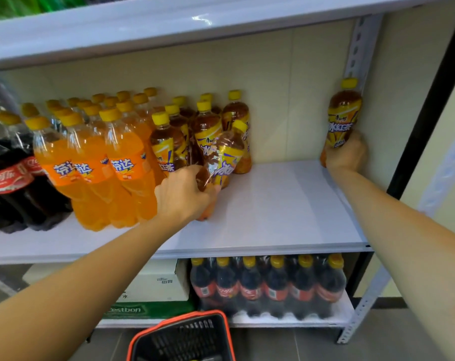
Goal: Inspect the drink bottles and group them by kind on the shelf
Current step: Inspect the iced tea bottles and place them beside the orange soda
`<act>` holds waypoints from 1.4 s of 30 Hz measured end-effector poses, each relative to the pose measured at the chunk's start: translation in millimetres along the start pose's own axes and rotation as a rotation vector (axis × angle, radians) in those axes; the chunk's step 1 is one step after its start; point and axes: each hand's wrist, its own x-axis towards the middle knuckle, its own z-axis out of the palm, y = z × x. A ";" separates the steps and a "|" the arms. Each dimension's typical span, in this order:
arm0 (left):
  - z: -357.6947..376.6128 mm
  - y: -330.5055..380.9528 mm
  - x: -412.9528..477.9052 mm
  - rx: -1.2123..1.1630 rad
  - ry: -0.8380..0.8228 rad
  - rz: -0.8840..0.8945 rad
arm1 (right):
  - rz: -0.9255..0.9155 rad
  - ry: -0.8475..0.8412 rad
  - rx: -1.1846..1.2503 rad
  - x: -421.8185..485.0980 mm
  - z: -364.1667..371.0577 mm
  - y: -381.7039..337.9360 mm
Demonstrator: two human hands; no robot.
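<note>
Yellow-capped tea bottle [222, 155] tilts at frame centre, its base clasped by the left hand [184, 194] on the white shelf [273, 204]. Right hand [347, 155] (arm outstretched) wraps another tea bottle [343, 113], upright at right.

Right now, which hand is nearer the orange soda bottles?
Left. The left hand grips a tilted tea bottle right beside the orange soda bottles; the right hand holds another tea bottle at the far right.

A shop: stocked drink shelf [273, 204], shopping basket [182, 337] below.
</note>
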 end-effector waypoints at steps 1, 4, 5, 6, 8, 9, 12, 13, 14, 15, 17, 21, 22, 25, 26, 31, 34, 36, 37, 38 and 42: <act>3.0 3.0 -2.3 -0.091 0.017 -0.056 | -0.012 0.014 0.013 -4.4 -1.4 -0.3; 15.5 10.6 -4.7 -0.331 0.067 -0.179 | -0.002 0.012 0.095 -15.7 -7.3 -1.1; 19.7 13.1 -4.8 -0.384 0.085 -0.208 | 0.003 -0.017 0.145 -20.0 -10.2 -1.6; 23.7 15.4 -4.7 -0.432 0.102 -0.236 | 0.003 -0.063 0.219 -24.9 -14.2 -3.1; 30.4 19.1 -4.6 -0.503 0.123 -0.284 | 0.009 -0.209 0.471 -40.2 -24.0 -9.4; 33.5 21.2 -5.0 -0.514 0.130 -0.300 | 0.030 -0.294 0.607 -50.4 -29.8 -13.0; 40.6 25.4 -7.0 -0.529 0.169 -0.319 | 0.167 -0.588 0.871 -85.7 -47.5 -22.7; 41.6 26.1 -8.2 -0.548 0.183 -0.321 | 0.212 -0.708 0.926 -96.5 -53.9 -24.8; 42.1 26.0 -9.3 -0.574 0.189 -0.322 | 0.254 -0.827 0.982 -105.8 -60.1 -26.4; 41.9 25.5 -10.5 -0.601 0.183 -0.324 | 0.297 -0.934 1.038 -113.5 -66.6 -27.9; 39.8 23.8 -12.0 -0.628 0.151 -0.327 | 0.367 -1.101 1.162 -125.9 -79.9 -30.6; 32.0 17.2 -15.3 -0.563 0.145 -0.324 | 0.358 -1.310 1.233 -140.9 -99.0 -39.7; 29.2 15.2 -18.5 -0.547 0.165 -0.319 | 0.328 -1.324 1.194 -143.5 -101.6 -42.2; 18.6 9.9 -30.1 -0.581 0.250 -0.262 | 0.178 -1.201 0.991 -151.4 -101.3 -52.3; 14.3 9.2 -33.0 -0.618 0.279 -0.218 | 0.093 -1.098 0.907 -154.5 -99.2 -55.9; -21.5 18.3 -28.5 -0.877 0.273 0.042 | -0.389 -0.584 0.527 -171.5 -79.9 -63.6; -42.6 26.6 -19.5 -0.948 0.194 0.239 | -0.559 -0.423 0.383 -177.0 -68.9 -64.5; -47.6 27.5 -14.7 -0.900 0.200 0.329 | -0.644 -0.346 0.323 -177.0 -60.9 -65.7; -49.0 26.5 -11.8 -0.871 0.212 0.343 | -0.641 -0.341 0.324 -175.9 -56.6 -66.6; -50.0 24.4 -7.2 -0.835 0.220 0.348 | -0.612 -0.358 0.341 -173.9 -51.9 -67.7; -56.8 12.9 22.5 -0.311 0.288 0.447 | -0.393 -0.533 0.504 -168.0 -28.5 -75.2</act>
